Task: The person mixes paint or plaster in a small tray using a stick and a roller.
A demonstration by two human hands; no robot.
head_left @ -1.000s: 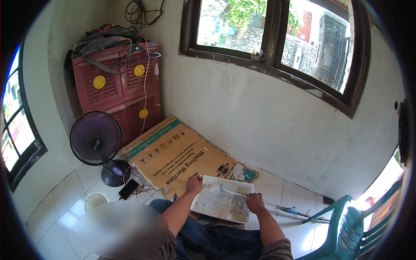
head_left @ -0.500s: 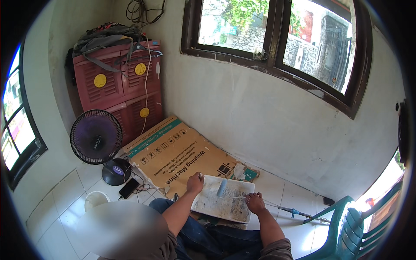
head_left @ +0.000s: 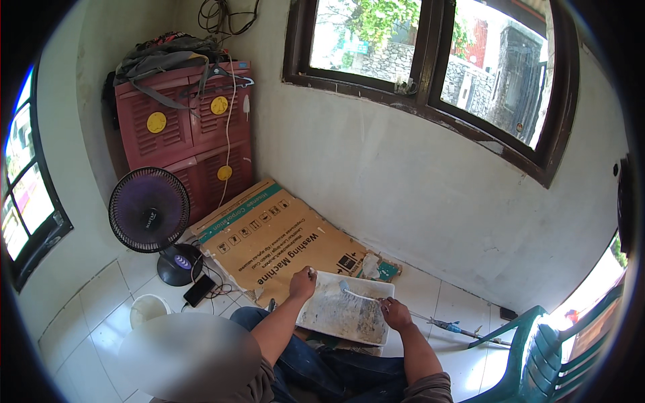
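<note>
A white, paint-stained roller tray (head_left: 336,317) lies in front of my legs at the near edge of a flattened cardboard box. Closed on its far left corner is my left hand (head_left: 303,285). My right hand (head_left: 396,313) grips the thin metal frame of a paint roller (head_left: 344,286) at the tray's right edge. The small pale-blue roller head is over the far part of the tray, seen nearly end-on. From my right hand the roller's long pole (head_left: 449,326) runs right across the floor.
Cardboard (head_left: 269,235) covers the floor up to the wall. At left stand a fan (head_left: 149,211), a white bucket (head_left: 149,309) and a phone (head_left: 199,291) with cables. A green plastic chair (head_left: 537,349) is at right. Behind the fan rises a red cabinet (head_left: 161,144).
The roller head has turned and shifted slightly toward the far side, and its frame now slants more steeply. Both hands keep nearly the same places.
</note>
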